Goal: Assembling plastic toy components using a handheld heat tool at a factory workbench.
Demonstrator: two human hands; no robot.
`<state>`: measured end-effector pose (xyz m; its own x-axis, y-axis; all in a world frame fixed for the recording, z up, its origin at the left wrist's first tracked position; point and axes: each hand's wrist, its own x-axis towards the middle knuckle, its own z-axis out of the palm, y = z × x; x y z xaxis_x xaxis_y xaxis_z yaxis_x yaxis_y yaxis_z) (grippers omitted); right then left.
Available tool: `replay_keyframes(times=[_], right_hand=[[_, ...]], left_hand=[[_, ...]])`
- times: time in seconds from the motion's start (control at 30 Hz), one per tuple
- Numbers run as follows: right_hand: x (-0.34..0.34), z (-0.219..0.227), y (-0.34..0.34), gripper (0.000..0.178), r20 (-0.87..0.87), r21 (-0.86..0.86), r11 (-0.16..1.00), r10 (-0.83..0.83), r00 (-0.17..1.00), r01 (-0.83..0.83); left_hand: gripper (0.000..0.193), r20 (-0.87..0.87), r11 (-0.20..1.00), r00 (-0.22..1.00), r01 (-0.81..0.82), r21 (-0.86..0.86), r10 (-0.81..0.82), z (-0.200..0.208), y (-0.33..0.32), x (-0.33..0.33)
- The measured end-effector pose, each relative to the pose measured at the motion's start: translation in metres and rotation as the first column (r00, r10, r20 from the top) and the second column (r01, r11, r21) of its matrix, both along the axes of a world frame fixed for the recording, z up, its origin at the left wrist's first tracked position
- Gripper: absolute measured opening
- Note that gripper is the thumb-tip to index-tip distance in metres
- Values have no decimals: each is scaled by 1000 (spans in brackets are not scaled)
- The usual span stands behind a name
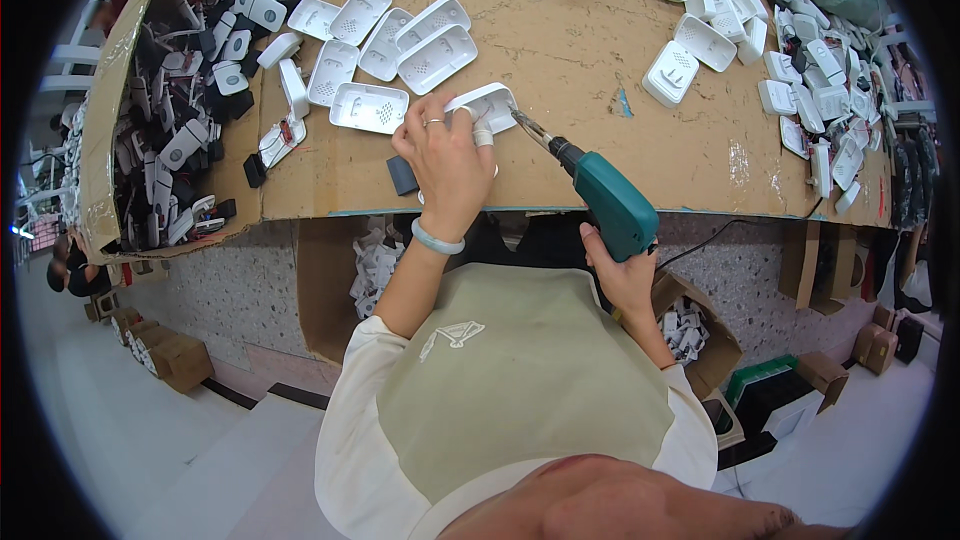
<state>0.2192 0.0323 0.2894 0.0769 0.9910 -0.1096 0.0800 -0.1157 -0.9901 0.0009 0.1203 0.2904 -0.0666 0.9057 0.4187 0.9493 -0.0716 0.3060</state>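
The left hand (447,155) is steadying a white casing (497,105) with half-curled fingers; the right hand (622,275) is gripping a green soldering gun (613,202), tip (518,116) best resting right of those fingers.

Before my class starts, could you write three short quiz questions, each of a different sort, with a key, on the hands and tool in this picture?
1. True or false: the bangle is worn on the right arm.

2. What does the right hand hold?
A) a grey block
B) a green tool
C) a box

3. Fill the gap: in this view, the tool's tip is at the ____ end of the white shell that the left hand holds.

Key:
1. False; it is on the left.
2. B
3. right
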Motion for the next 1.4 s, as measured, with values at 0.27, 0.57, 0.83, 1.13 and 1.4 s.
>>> replay_keyframes(times=[0.27, 0.57, 0.83, 1.13, 1.4], right_hand=[[2, 1, -2, 11, -10, -6, 1000, 6, 1000, -6], [3, 1, -3, 10, -24, -5, 1000, -5, 1000, 5], [3, -1, 3, 10, -7, 4, 999, 33, 999, -33], [-3, -12, 15, 13, 93, 73, 992, 94, 991, -101], [-9, -12, 26, 10, 114, 114, 988, 94, 989, -107]], left_hand=[[16, 37, 999, 999, 6, 34, -7, 3, -5, 3], [13, 52, 991, 996, 62, 117, -69, 11, -29, -2], [23, 227, 994, 969, 86, 69, -99, 20, -24, 0], [13, -12, 989, 1000, 28, 147, -27, 16, -1, 5], [13, -28, 990, 998, 67, 126, -64, 6, 11, 1]])
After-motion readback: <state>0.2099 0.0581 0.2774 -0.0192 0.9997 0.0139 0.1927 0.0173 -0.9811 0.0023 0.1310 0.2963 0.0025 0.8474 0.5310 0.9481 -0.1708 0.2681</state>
